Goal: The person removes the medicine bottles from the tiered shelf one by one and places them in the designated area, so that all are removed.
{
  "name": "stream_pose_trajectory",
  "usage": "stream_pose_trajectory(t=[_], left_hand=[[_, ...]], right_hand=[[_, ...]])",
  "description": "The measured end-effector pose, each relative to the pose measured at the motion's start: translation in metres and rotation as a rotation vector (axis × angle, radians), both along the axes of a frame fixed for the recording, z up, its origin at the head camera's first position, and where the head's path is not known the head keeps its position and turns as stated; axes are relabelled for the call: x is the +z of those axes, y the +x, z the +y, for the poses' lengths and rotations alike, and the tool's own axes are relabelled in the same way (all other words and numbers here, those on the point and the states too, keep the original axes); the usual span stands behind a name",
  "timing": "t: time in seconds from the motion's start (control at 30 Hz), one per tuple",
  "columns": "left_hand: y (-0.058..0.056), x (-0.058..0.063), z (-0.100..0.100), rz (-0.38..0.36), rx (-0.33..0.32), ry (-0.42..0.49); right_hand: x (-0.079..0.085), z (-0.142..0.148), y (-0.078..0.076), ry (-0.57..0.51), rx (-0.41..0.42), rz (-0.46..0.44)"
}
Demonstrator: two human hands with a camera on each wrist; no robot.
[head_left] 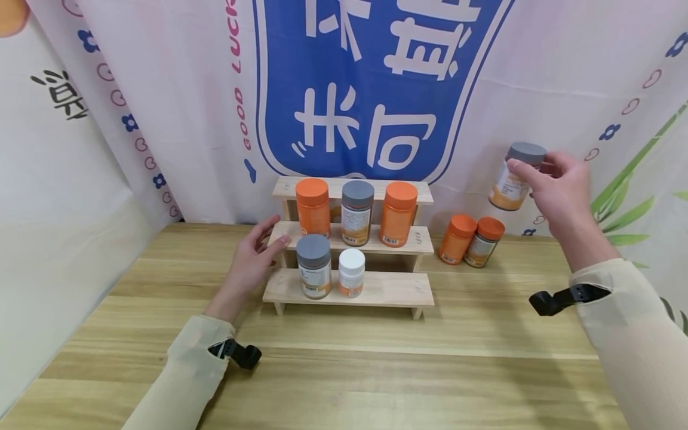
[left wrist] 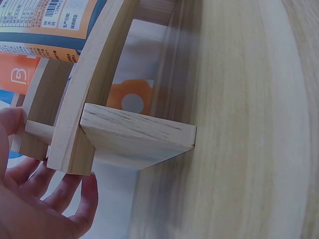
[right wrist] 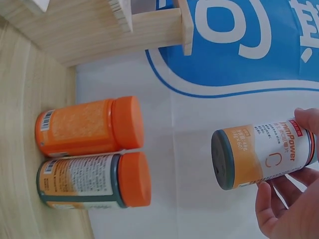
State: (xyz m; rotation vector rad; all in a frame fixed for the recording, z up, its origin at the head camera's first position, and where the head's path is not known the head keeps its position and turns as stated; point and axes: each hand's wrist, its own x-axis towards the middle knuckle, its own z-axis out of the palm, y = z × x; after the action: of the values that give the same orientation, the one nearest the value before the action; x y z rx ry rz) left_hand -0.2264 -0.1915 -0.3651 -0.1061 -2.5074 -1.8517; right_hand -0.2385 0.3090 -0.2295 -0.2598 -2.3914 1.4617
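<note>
My right hand (head_left: 564, 185) holds a grey-lidded supplement bottle (head_left: 510, 185) up in the air, upright, by its upper part. In the right wrist view this bottle (right wrist: 266, 154) shows a white and orange label. At the left end of a three-tier wooden rack (head_left: 387, 289), my left hand (head_left: 252, 260) grips the middle board, thumb on top and fingers around its end. Two orange bottles (head_left: 313, 209) (head_left: 398, 215) flank a grey-lidded bottle (head_left: 356, 215) on the middle tier. Below them, another grey-lidded bottle (head_left: 315, 269) stands beside a small white-capped bottle (head_left: 352, 275).
Right of the rack, an orange bottle (head_left: 457, 239) and an orange-lidded bottle (head_left: 485, 242) stand side by side on the wooden table (head_left: 344, 376). Behind the rack hangs a white curtain (head_left: 204, 119) with a blue printed panel (head_left: 371, 89).
</note>
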Motion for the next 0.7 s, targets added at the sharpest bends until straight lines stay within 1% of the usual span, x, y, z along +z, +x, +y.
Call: stream_pose_trajectory(t=[0.23, 0.43, 0.7], left_hand=[[0.001, 0.0, 0.0, -0.006, 0.0, 0.004], [0.002, 0.0, -0.001, -0.001, 0.007, 0.011], [0.001, -0.001, -0.001, -0.004, 0.007, 0.017]], right_hand=[[-0.013, 0.011, 0.003, -0.001, -0.01, -0.041], [-0.025, 0.021, 0.005, 0.014, -0.036, -0.055], [-0.041, 0.035, 0.006, -0.011, -0.048, -0.075]])
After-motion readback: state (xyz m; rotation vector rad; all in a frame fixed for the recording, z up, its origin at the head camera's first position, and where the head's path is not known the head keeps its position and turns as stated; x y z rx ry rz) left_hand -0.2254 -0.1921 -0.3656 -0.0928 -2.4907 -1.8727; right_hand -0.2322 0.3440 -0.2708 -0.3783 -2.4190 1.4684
